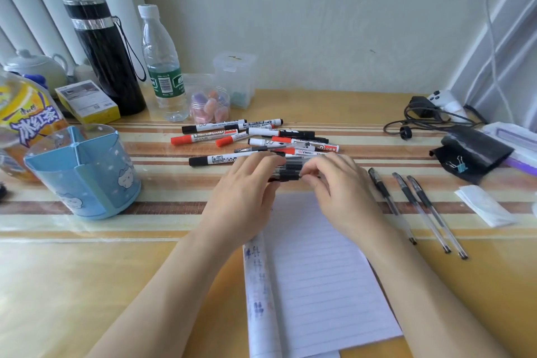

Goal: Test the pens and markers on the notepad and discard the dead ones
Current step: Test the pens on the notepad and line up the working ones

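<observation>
just the one head cam, wide-angle, looking forward and down over the desk (87, 285) toward the wall (319, 23), pretty close up.

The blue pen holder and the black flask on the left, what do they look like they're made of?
Blue pen holder: likely translucent plastic, glossy; the striped desk shows through its upper walls. Black flask: probably metal with a glossy black coat, going by the shiny silver bands near its lid; the body could be plastic.
</observation>
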